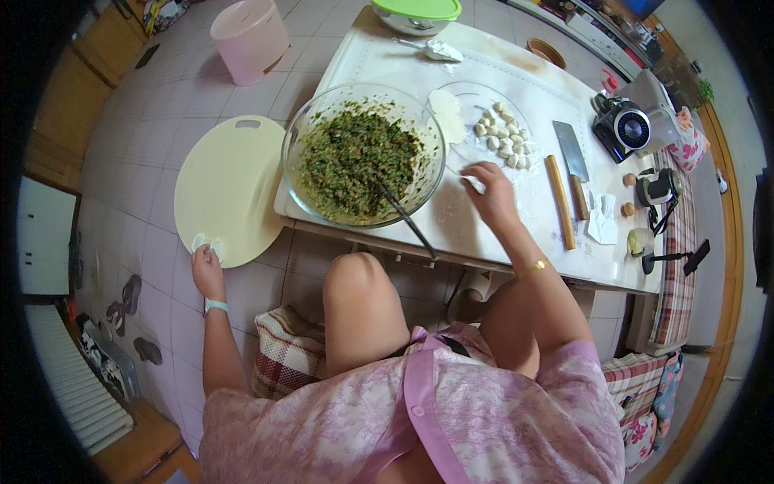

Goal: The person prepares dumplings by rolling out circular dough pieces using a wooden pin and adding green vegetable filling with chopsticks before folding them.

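Note:
My left hand (208,270) is at the near edge of a round cream cutting board (227,175), its fingertips touching small white dumplings (198,241). Whether the fingers grip one cannot be made out. Over the table my right hand (497,196) pinches a thin white piece of dough (476,184) between thumb and fingers. Just beyond it lie flat round dough wrappers (447,115), overlapping, and a cluster of floured dough pieces (505,136). Between my hands stands a large glass bowl (291,172) of chopped green filling (357,160), with dark chopsticks (410,221) leaning out over its near rim.
Right of my right hand lie a wooden rolling pin (561,202) and a cleaver (570,151). Further right are a paper towel (602,221), a black appliance (623,130) and a phone stand (662,257). A flour scoop (438,50) and green-lidded bowl (417,15) sit at the far end.

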`<move>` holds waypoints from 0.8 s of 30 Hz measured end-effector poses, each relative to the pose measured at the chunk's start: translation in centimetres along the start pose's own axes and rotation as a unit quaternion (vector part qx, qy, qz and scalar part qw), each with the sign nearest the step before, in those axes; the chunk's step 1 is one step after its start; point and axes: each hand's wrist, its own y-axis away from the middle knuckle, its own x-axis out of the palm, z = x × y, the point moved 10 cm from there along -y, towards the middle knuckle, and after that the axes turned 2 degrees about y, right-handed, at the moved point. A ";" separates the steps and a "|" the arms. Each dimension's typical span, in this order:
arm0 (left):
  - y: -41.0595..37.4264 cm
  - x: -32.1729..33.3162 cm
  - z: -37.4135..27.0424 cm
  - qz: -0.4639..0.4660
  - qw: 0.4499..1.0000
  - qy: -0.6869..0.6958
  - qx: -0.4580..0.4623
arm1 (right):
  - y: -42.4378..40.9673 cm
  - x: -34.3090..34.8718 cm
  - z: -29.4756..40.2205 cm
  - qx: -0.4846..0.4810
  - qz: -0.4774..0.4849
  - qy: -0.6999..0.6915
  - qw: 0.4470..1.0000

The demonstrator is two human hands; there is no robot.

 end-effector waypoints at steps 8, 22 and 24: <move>6.9 -4.1 -9.5 0.033 0.952 0.301 -0.044 | -7.2 5.2 -0.7 -0.138 -0.046 0.106 0.984; 17.0 -9.1 -33.3 0.311 0.815 0.485 0.070 | -9.0 4.6 -9.3 0.086 -0.006 -0.156 0.984; 20.0 -6.2 -37.1 0.465 0.680 0.567 0.015 | -8.2 4.2 -9.8 0.154 0.043 -0.268 0.950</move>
